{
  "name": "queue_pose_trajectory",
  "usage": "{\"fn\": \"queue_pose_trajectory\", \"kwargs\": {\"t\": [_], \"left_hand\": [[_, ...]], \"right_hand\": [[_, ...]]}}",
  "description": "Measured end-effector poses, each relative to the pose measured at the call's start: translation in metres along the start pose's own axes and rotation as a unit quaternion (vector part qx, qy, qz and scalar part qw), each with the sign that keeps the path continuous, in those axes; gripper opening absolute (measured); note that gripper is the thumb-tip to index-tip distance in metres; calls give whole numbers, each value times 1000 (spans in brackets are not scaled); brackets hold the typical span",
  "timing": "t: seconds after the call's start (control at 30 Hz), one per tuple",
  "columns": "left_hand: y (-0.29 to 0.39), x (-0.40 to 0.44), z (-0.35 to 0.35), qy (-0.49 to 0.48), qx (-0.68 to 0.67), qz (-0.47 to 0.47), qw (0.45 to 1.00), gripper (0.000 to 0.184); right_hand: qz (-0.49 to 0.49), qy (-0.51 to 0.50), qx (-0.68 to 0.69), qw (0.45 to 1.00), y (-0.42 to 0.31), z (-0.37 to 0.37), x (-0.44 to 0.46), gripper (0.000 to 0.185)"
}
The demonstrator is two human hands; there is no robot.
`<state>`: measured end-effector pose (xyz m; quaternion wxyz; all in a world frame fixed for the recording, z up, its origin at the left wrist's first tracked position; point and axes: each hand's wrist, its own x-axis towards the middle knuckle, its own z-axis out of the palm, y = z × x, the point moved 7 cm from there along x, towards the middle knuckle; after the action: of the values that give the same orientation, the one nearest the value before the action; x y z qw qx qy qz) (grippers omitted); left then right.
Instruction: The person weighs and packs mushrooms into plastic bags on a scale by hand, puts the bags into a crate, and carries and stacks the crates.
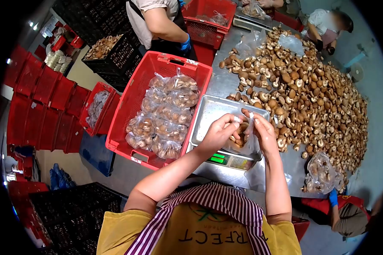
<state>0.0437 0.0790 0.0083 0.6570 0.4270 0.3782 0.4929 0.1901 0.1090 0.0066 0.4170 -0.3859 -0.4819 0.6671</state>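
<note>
A clear plastic bag [252, 146] with brown mushrooms [241, 138] inside rests on the metal tray [206, 114] of a weighing scale [230, 161]. My left hand [220, 132] is closed at the left side of the bag's mouth, with thumb and fingers bent over the mushrooms. On the other side, my right hand [264, 132] pinches the upper edge of the plastic. Lit green figures on the scale's display [217, 158] are too small to read. A large heap of loose shiitake mushrooms [310, 97] spreads over the table to the right.
Left of the scale, a red crate [115, 138] holds several filled mushroom bags [170, 114]. A bulging bag [321, 172] lies at the table's near right. Stacked red crates [51, 97] and black crates [72, 216] stand left. Co-workers [159, 23] stand around the table.
</note>
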Motion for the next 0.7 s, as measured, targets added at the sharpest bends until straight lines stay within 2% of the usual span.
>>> {"fn": "queue_pose_trajectory", "kwargs": {"t": [0.07,0.17,0.27,0.3,0.33,0.4,0.43,0.47,0.5,0.53,0.6,0.67,0.7], "left_hand": [[-6,0,5,-26,-12,-2,1000,15],[-9,-4,22,-64,20,-83,994,17],[-16,6,11,-80,-4,-51,995,19],[-24,12,-16,-47,98,-139,984,17],[-36,22,-36,-25,33,-102,994,14],[-44,41,-65,-2,139,-46,989,12],[-39,42,-66,0,315,30,949,12],[-35,42,-63,2,478,105,872,12],[-39,45,-62,-5,551,201,810,13],[-44,52,-68,-3,550,199,811,13],[-47,67,-84,23,580,153,800,17],[-49,65,-81,41,565,127,815,20],[-45,62,-81,86,541,67,834,20]], "right_hand": [[2,-15,-15,1000,5,1,4,38],[35,-89,-6,995,7,17,7,38],[74,-89,-75,990,28,-11,13,34],[52,-62,-169,982,25,-22,13,25],[51,-63,-169,982,27,-29,12,25],[-5,-34,-395,918,24,-40,9,21],[10,-6,-402,916,27,-39,4,18],[-61,-30,-473,879,24,-28,0,18],[-143,-73,-558,814,21,-8,-11,17],[-222,-115,-632,734,24,14,-28,16],[-261,-139,-561,773,36,40,-55,17],[-280,-120,-566,766,26,39,-57,15],[-247,-64,-502,826,21,24,-50,15]]}}
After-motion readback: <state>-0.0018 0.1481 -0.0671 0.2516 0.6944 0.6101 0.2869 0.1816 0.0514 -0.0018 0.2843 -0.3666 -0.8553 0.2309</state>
